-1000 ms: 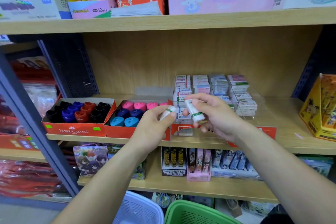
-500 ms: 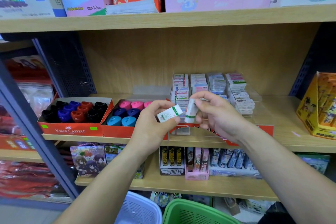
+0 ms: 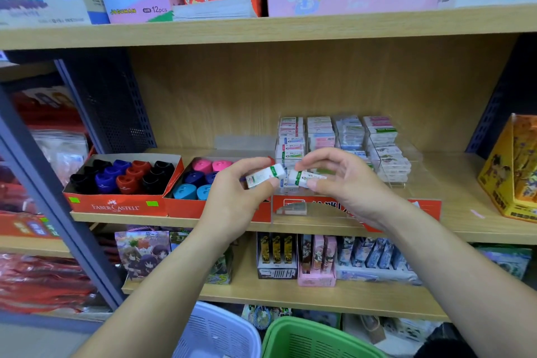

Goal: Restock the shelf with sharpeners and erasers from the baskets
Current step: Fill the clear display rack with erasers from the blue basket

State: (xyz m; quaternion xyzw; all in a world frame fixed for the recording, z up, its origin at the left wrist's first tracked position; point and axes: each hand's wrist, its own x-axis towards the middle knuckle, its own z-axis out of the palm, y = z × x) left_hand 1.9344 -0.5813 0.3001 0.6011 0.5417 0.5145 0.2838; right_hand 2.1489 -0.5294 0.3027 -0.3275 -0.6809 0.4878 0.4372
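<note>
My left hand [image 3: 236, 200] pinches a white eraser with a green band [image 3: 265, 175] between thumb and fingers. My right hand [image 3: 345, 183] pinches a second white eraser [image 3: 302, 178] of the same kind, its end close to the first one. Both hover in front of the middle shelf [image 3: 470, 234], just before a clear acrylic display [image 3: 386, 166] stacked with erasers. Left of it sit two red boxes of sharpeners: one with black, blue and red ones [image 3: 122, 176], one with pink and blue ones [image 3: 200, 180].
A white basket [image 3: 220, 334] and a green basket [image 3: 313, 340] stand below my arms at the bottom edge. Card packs fill the lower shelf [image 3: 290, 296]. An orange box [image 3: 514, 171] stands at the right of the middle shelf. Pen boxes line the top shelf.
Both hands have turned their erasers from upright to lying nearly level and brought the ends close together. The hands stayed in front of the eraser display.
</note>
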